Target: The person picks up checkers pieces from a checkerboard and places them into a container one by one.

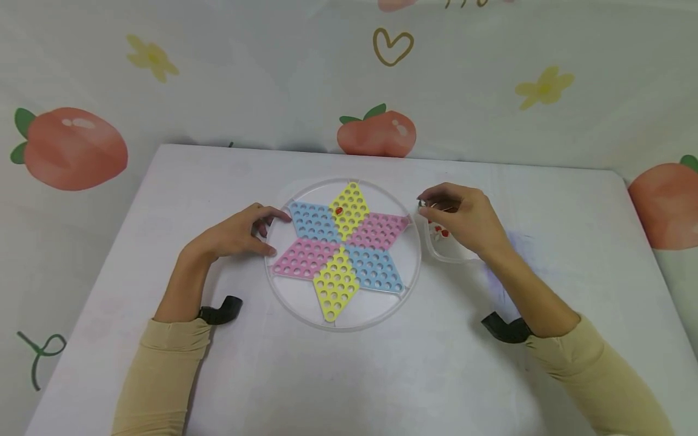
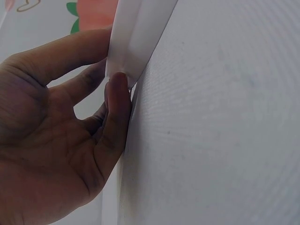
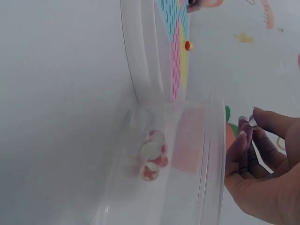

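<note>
A round Chinese checkers board (image 1: 343, 324) with yellow, pink and blue star points lies on the table. One red marble (image 1: 339, 211) sits in a hole of its far yellow point. At the board's left edge, my left hand (image 1: 237, 233) holds the rim (image 2: 136, 37) with thumb and fingers. My right hand (image 1: 460, 215) is raised over a clear plastic box (image 1: 455, 260), pinching a small glassy marble (image 3: 252, 122) between thumb and fingertips. Several clear-and-red marbles (image 3: 150, 171) lie inside that box, partly hidden by the hand in the head view.
The box stands close against the board's right side. Under everything is a white table (image 1: 338, 381), its far edge meeting a pale cloth backdrop (image 1: 245, 79) printed with peaches and flowers. A black strap piece (image 1: 223, 310) juts from the left wrist.
</note>
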### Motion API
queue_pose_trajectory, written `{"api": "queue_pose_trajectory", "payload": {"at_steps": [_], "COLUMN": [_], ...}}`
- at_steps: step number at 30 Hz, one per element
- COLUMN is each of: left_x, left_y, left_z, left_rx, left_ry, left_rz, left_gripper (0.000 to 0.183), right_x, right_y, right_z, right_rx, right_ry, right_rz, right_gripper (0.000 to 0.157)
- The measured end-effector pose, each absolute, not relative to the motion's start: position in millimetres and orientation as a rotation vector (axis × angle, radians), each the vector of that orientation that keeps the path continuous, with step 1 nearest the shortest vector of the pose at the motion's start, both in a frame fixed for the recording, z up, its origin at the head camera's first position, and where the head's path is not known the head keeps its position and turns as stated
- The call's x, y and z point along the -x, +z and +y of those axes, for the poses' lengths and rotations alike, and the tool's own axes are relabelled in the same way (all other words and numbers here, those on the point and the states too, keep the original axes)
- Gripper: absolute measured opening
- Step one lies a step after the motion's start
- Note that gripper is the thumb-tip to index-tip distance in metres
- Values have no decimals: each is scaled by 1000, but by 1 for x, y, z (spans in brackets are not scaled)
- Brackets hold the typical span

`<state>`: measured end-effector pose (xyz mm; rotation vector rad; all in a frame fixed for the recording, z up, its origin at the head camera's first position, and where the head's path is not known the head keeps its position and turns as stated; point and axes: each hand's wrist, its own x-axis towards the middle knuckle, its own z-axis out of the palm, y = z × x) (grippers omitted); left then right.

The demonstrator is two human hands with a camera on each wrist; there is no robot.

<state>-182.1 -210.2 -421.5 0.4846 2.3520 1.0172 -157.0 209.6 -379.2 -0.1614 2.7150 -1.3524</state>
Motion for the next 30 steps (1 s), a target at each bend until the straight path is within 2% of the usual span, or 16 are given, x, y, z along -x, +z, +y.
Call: {"api": "queue_pose_trajectory", "payload": {"at_steps": [30], "left_x": [181], "left_y": [-422], "left_z": [-210], "left_rx": [-452], "left_ry": [1013], "left_rz": [2358], "left_gripper": [64], "right_x": [163], "right_y": [-399], "right_z": [241], "right_rx": [1], "right_ry": [-1319], "right_rz": [2690], "right_gripper": [27]}}
